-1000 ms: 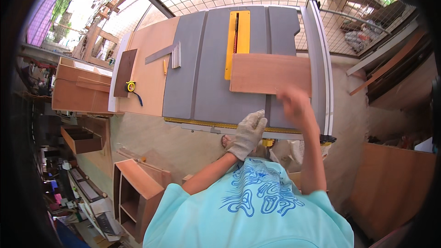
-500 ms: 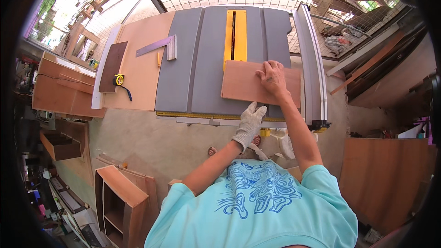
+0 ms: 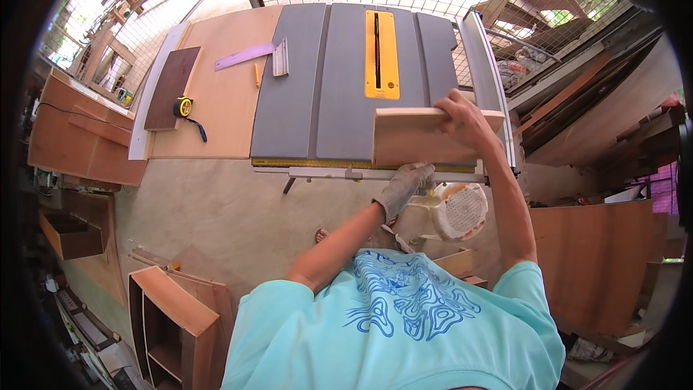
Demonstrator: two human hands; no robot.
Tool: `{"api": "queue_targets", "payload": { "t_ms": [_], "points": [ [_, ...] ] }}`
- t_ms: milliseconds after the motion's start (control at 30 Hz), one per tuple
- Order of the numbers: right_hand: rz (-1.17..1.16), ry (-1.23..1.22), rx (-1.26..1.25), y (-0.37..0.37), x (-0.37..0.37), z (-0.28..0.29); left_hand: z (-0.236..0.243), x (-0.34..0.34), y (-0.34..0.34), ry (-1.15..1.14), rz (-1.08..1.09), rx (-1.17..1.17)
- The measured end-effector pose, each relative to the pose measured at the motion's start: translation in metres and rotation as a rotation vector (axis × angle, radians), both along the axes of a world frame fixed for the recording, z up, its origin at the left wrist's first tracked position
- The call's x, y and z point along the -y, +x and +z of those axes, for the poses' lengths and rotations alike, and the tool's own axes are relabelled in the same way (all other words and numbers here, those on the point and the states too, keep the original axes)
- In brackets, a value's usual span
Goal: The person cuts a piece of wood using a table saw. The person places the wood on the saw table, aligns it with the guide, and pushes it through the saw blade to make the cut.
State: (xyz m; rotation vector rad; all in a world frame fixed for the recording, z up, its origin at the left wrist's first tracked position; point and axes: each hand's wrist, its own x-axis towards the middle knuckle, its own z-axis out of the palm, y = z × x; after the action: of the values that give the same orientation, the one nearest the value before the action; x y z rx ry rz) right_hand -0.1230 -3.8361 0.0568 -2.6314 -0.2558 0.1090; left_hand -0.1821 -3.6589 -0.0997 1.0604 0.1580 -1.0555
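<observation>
A rectangular wooden board (image 3: 404,141) stands tilted up on its long lower edge at the near right of the grey table saw top (image 3: 289,115). My bare right hand (image 3: 468,121) grips its upper edge toward the right, fingers bent over it and slightly blurred. In a knitted glove, my left hand (image 3: 406,186) is at the board's lower edge, by the saw's front rail; its fingertips are partly hidden, and they look closed on that edge. Beyond the board, the yellow throat plate (image 3: 390,65) with its dark slot is uncovered.
Left on the table lie a try square (image 3: 245,56), a pencil (image 3: 257,75), a tape measure (image 3: 182,107) and a dark wood strip (image 3: 173,87). The rip fence (image 3: 485,50) runs along the right. A white stool (image 3: 463,213) and an open wooden cabinet (image 3: 177,303) stand on the floor.
The board has gone from lying flat to tilted up, shifting nearer and right, off the throat plate's near end. My right hand moved from its face to its upper edge.
</observation>
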Motion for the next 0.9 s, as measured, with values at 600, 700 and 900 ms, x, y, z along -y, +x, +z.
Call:
{"api": "queue_targets", "payload": {
  "t_ms": [600, 700, 900],
  "points": [
    [0.125, -0.217, 0.363, -0.105, -0.016, -0.117, -0.184, -0.293, 0.003, 0.2, 0.914, 0.039],
    [0.147, -0.293, 0.35, -0.105, -0.01, -0.12, -0.205, -0.281, 0.035, 0.169, 1.043, -0.024],
    [0.236, -0.33, 0.28, -0.091, -0.026, -0.11, -0.271, -0.252, 0.056, 0.17, 0.936, 0.133]
  ]
}}
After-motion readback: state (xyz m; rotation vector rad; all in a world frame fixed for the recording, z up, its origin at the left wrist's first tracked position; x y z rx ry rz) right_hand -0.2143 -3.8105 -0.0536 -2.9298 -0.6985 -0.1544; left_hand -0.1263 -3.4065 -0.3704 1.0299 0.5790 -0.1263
